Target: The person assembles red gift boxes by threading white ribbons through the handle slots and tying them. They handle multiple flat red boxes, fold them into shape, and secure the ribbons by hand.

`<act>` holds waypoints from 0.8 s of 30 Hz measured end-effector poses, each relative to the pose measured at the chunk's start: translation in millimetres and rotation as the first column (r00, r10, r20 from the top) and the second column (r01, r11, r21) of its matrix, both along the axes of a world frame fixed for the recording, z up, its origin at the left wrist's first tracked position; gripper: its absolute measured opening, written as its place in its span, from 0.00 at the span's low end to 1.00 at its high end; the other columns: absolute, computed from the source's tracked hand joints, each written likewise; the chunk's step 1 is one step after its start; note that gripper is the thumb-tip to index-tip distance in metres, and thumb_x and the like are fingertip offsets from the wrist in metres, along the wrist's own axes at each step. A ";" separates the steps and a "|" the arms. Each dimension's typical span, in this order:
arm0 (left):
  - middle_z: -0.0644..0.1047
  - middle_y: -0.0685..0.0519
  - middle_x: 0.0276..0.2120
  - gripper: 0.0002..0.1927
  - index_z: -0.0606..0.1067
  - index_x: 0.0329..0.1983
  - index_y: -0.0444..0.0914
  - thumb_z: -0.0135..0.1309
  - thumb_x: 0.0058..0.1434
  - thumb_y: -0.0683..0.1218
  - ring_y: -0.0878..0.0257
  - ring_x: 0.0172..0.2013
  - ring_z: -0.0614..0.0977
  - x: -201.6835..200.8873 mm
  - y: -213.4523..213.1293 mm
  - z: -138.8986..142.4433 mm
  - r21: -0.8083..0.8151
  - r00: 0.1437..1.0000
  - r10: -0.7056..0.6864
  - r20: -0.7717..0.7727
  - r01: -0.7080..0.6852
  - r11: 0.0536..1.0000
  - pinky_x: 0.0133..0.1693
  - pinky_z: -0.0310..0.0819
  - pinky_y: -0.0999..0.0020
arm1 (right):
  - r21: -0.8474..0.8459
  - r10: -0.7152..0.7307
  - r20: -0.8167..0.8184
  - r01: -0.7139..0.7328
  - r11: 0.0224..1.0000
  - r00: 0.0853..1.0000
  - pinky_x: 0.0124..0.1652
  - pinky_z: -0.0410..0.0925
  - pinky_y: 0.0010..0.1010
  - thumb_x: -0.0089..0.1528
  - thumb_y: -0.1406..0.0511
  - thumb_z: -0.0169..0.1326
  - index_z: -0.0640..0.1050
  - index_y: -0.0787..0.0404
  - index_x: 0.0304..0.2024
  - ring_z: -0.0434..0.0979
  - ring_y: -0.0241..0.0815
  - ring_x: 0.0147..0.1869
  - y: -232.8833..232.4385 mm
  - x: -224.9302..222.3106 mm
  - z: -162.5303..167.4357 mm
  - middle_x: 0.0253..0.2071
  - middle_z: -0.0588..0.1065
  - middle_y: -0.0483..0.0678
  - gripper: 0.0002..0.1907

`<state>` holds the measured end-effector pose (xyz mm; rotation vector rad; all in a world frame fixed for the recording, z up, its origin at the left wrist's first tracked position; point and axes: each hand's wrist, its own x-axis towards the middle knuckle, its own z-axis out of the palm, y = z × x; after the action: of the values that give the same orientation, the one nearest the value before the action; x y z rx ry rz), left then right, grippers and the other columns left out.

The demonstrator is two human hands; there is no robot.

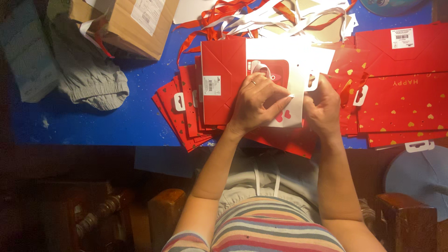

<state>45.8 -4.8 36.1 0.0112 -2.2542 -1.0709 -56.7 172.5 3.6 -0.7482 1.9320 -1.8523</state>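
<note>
From the head view, we saw our left hand spread flat, fingers pressing the folded red gift bag at centre. Our right hand curled at three o'clock of it, pinching the white card. One cardboard box sat at eleven o'clock, one grey cloth at nine, and how many flat red bags were stacked beneath we could not tell.
</note>
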 end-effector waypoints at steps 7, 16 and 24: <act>0.77 0.56 0.31 0.08 0.80 0.36 0.44 0.69 0.57 0.48 0.57 0.42 0.79 -0.5 0.9 1.4 -0.015 1.000 0.017 0.003 -0.017 1.000 0.61 0.66 0.55 | -0.115 -0.052 -0.070 0.043 0.992 0.996 0.56 0.68 0.25 0.75 0.73 0.54 0.72 0.64 0.51 0.72 0.30 0.52 -3.4 -2.3 -13.3 0.49 0.73 0.43 0.05; 0.77 0.55 0.32 0.08 0.80 0.37 0.44 0.68 0.59 0.47 0.57 0.41 0.78 0.1 -0.7 1.0 0.053 0.999 0.007 -0.034 -0.006 0.999 0.57 0.68 0.57 | 0.055 0.255 -0.006 -0.255 0.965 0.967 0.53 0.70 0.27 0.66 0.74 0.53 0.71 0.65 0.59 0.75 0.32 0.54 9.4 -6.2 11.6 0.51 0.75 0.44 0.18; 0.75 0.57 0.30 0.08 0.81 0.38 0.45 0.68 0.59 0.50 0.58 0.38 0.76 2.0 -2.4 3.7 0.035 1.000 -0.001 -0.024 0.002 0.999 0.54 0.68 0.60 | 0.028 0.111 0.013 -0.111 0.993 0.994 0.50 0.70 0.25 0.71 0.71 0.51 0.75 0.66 0.55 0.76 0.31 0.50 5.1 2.4 4.0 0.47 0.78 0.45 0.11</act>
<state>47.8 -7.2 39.8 0.0115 -2.2145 -1.1061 -54.2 177.5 7.6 -0.8170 1.8659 -1.7558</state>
